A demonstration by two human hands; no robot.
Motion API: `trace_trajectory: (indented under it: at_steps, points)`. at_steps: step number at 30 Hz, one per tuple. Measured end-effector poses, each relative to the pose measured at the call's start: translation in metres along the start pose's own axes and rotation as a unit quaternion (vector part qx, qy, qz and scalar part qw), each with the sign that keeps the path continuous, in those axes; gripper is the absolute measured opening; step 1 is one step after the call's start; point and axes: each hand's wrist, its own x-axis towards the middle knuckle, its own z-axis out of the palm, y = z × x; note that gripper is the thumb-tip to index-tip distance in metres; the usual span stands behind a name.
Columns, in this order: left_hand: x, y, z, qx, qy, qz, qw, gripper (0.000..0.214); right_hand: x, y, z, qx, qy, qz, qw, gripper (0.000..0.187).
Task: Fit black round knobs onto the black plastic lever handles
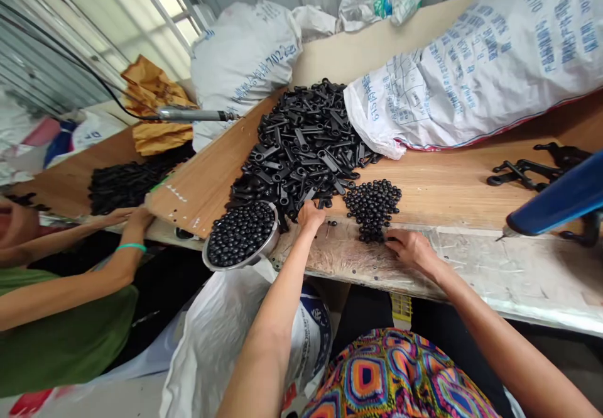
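Note:
At the near edge of a large heap of black plastic links with ring-shaped ends [306, 141], my left hand [311, 215] has its fingers closed around one link, partly covered by the fingertips. My right hand [414, 248] touches the front right edge of a small pile of black balls [374, 204]. Its fingers are curled together, and whatever is between them is too small or hidden to make out. Left of my left hand, a metal bowl [271, 245] full of the same black balls sits at the table edge.
A blue power tool [560, 198] juts in at right, near black brackets [527, 170]. White printed sacks [471, 78] lie behind. A wooden divider [207, 179] stands left; beyond it a co-worker's arms [127, 248] reach over another bench. An open white sack [221, 336] hangs below the bowl.

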Motion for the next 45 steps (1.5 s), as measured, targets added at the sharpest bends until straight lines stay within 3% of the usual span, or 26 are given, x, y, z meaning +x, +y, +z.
trace_trajectory:
  at_steps: [1, 2, 4, 6, 8, 11, 12, 15, 17, 23, 27, 32, 39, 45]
  points:
    - [-0.001, -0.004, -0.003, -0.022, -0.001, -0.007, 1.0, 0.029, -0.003, 0.003, 0.0, 0.123, 0.007, -0.001, 0.992, 0.02]
    - [-0.003, -0.008, -0.006, -0.047, -0.003, -0.012, 0.999, 0.022, -0.006, 0.005, -0.001, 0.253, 0.01, -0.001, 0.967, 0.021]
    - [-0.009, -0.013, -0.012, -0.111, -0.007, -0.019, 0.994, 0.011, -0.014, 0.004, -0.003, 0.467, 0.011, -0.003, 0.884, 0.025]
    - [-0.018, -0.012, -0.017, -0.191, -0.012, -0.02, 0.981, 0.008, -0.023, -0.002, -0.006, 0.584, 0.016, -0.013, 0.811, 0.026]
    - [-0.031, -0.002, -0.023, -0.272, -0.021, -0.012, 0.962, 0.01, -0.03, -0.01, -0.009, 0.637, 0.029, -0.027, 0.77, 0.025]
    - [-0.061, 0.023, -0.03, -0.385, -0.049, 0.018, 0.921, 0.015, -0.039, -0.019, -0.013, 0.651, 0.056, -0.063, 0.755, 0.018]
    - [-0.075, 0.032, -0.032, -0.433, -0.071, 0.036, 0.898, 0.016, -0.041, -0.02, -0.014, 0.645, 0.066, -0.074, 0.758, 0.017]
    - [-0.118, 0.056, -0.031, -0.577, -0.187, 0.119, 0.786, 0.017, -0.051, -0.019, -0.017, 0.624, 0.09, -0.087, 0.771, 0.018]
    - [-0.145, 0.066, -0.026, -0.593, -0.232, 0.161, 0.754, 0.016, -0.058, -0.017, -0.019, 0.619, 0.103, -0.087, 0.773, 0.02]
    - [-0.188, 0.07, -0.001, -0.47, -0.242, 0.255, 0.81, 0.027, -0.067, -0.018, -0.028, 0.624, 0.127, -0.095, 0.765, 0.021]
    - [-0.193, 0.068, 0.005, -0.407, -0.173, 0.314, 0.84, 0.028, -0.065, -0.022, -0.026, 0.621, 0.144, -0.081, 0.766, 0.019]
    - [-0.19, 0.066, 0.006, -0.332, -0.061, 0.388, 0.858, 0.034, -0.061, -0.027, -0.022, 0.627, 0.15, -0.072, 0.761, 0.017]
    - [-0.189, 0.06, 0.011, -0.226, 0.077, 0.442, 0.865, 0.04, -0.057, -0.037, -0.017, 0.676, 0.153, -0.03, 0.72, 0.014]
    - [-0.188, 0.055, 0.017, -0.115, 0.134, 0.454, 0.874, 0.039, -0.056, -0.04, -0.012, 0.664, 0.172, 0.007, 0.727, 0.012]
